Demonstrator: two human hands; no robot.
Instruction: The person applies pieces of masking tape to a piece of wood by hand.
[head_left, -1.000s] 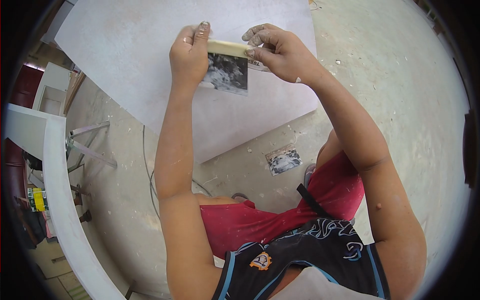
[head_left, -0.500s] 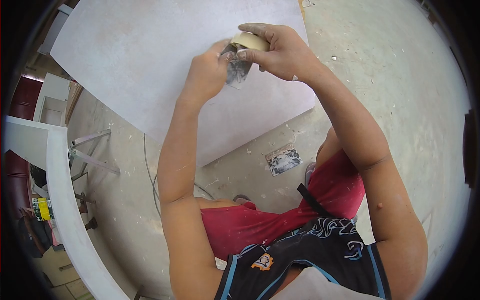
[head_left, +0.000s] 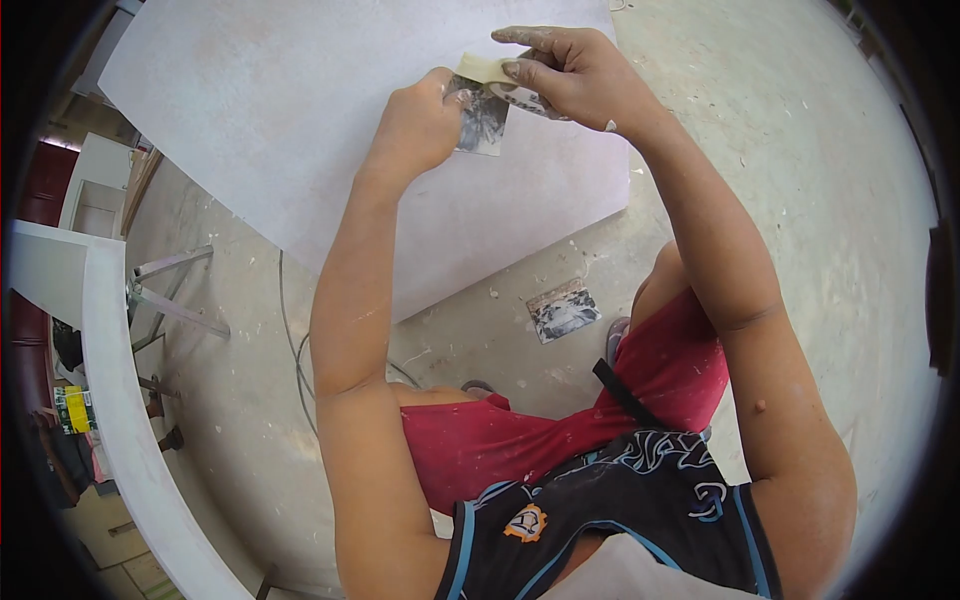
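Sandpaper sheet is pinched by left hand and right hand; loose grip could drop it onto the white board.

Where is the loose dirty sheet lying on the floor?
The loose sheet lies on the concrete floor, just below the white board, beside the person's right knee.

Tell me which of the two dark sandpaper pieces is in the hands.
The upper sandpaper piece, pinched between the left hand and right hand above the white board. The other sandpaper piece lies loose on the floor.
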